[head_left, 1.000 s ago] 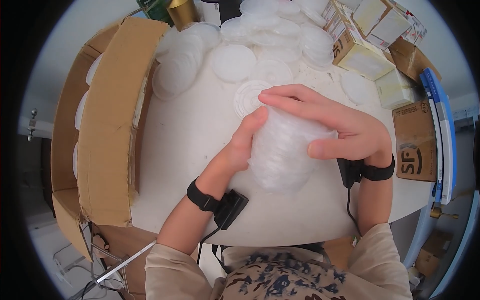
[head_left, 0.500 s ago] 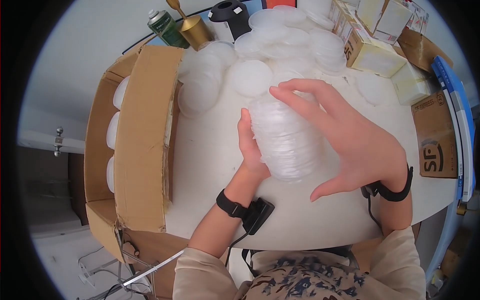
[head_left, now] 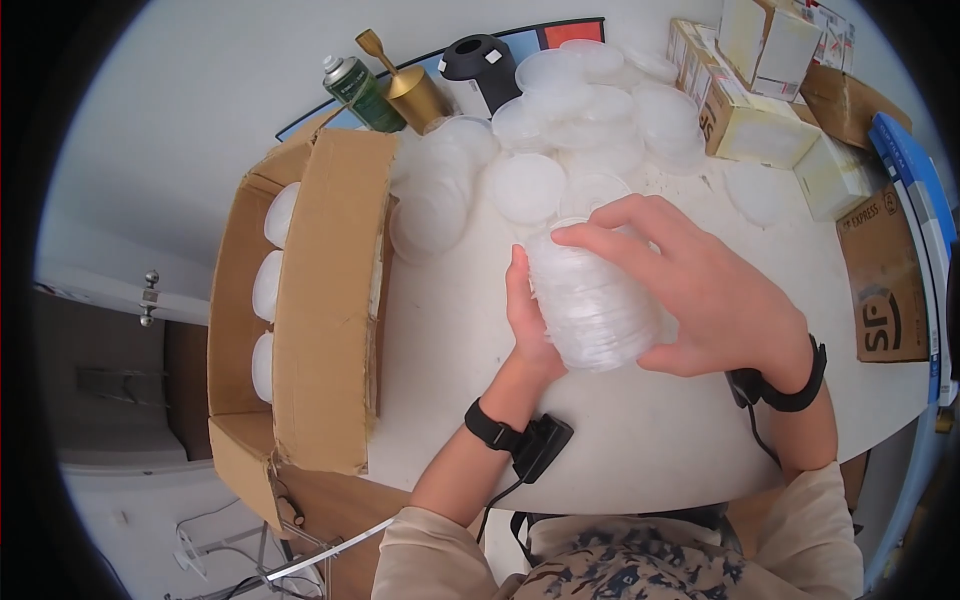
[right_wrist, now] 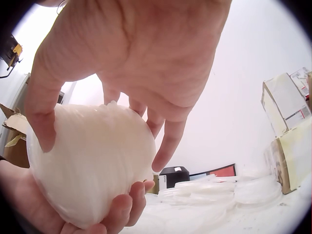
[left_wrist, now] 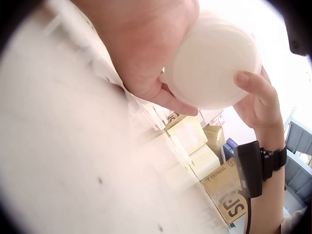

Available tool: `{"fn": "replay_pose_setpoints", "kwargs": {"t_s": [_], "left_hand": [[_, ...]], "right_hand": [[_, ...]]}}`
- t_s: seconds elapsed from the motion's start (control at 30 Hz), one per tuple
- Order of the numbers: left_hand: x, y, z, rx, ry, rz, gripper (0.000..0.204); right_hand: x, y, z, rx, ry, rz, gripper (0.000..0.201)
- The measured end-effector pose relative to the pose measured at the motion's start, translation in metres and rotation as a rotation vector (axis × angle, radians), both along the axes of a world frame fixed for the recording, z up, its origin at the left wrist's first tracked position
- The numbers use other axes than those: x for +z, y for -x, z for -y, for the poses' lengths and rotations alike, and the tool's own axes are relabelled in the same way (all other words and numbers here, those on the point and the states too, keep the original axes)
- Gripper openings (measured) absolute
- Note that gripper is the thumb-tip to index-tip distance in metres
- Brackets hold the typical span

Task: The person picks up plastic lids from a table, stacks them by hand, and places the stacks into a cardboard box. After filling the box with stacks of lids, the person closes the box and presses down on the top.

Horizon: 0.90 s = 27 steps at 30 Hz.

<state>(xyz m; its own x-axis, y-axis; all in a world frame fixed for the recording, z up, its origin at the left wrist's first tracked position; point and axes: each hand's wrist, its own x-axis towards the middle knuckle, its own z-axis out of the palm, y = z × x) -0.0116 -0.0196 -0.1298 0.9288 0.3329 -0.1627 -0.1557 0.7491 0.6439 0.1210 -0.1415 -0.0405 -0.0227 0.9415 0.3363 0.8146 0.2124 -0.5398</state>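
Observation:
A stack of translucent round plastic lids (head_left: 600,315) is held above the white table between both hands. The left hand (head_left: 532,330) cups it from the left and below, and its curled fingers (right_wrist: 122,209) show under the stack in the right wrist view. From the right, the right hand (head_left: 715,300) arches over the stack, thumb at one end and fingertips at the other. A flat round end of the stack (left_wrist: 214,61) faces the left wrist camera, with the right thumb (left_wrist: 251,83) against it. Just beyond the hands lies a loose lid (head_left: 598,188).
An open cardboard box (head_left: 325,310) at the left contains rows of white round pieces (head_left: 267,285). More lids (head_left: 575,120) are heaped at the back, near a spray can (head_left: 360,90), a gold pot (head_left: 418,98) and a black cylinder (head_left: 480,70). Cartons (head_left: 885,280) and blue folders (head_left: 915,190) line the right.
The right hand opened with its thumb away from the stack, then came back onto it. The stack has turned so its lid edges show. The head view has shifted, moving the box rightward in it.

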Motion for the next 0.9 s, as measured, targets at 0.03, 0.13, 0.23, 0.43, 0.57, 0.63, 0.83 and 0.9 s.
{"fn": "replay_pose_setpoints", "kwargs": {"t_s": [0.03, 0.13, 0.23, 0.43, 0.57, 0.63, 0.83, 0.9], "left_hand": [[0.000, 0.000, 0.000, -0.002, -0.008, 0.001, 0.086], [0.004, 0.000, 0.001, -0.015, -0.009, 0.002, 0.085], [0.008, -0.001, 0.002, -0.017, -0.035, -0.030, 0.085], [0.003, 0.002, -0.001, 0.009, -0.084, -0.097, 0.091], [-0.002, 0.001, -0.005, 0.142, -0.213, -0.067, 0.091], [-0.001, 0.001, -0.004, 0.154, -0.265, -0.021, 0.090], [0.007, -0.003, 0.006, 0.217, -0.395, 0.055, 0.109], [0.003, -0.005, 0.007, 0.253, -0.419, 0.120, 0.109]], "right_hand": [[0.000, -0.001, 0.000, 0.002, 0.015, -0.007, 0.087], [0.000, -0.003, 0.000, 0.009, 0.018, -0.023, 0.086], [-0.003, -0.006, -0.001, 0.023, -0.012, -0.046, 0.087], [-0.004, -0.017, 0.000, -0.003, -0.039, -0.098, 0.090], [-0.010, -0.020, 0.001, -0.048, -0.093, -0.003, 0.091], [-0.010, -0.017, 0.000, -0.064, -0.101, 0.031, 0.090], [-0.012, -0.001, -0.001, -0.116, -0.137, 0.129, 0.086], [-0.009, 0.004, -0.003, -0.116, -0.118, 0.130, 0.086]]}}
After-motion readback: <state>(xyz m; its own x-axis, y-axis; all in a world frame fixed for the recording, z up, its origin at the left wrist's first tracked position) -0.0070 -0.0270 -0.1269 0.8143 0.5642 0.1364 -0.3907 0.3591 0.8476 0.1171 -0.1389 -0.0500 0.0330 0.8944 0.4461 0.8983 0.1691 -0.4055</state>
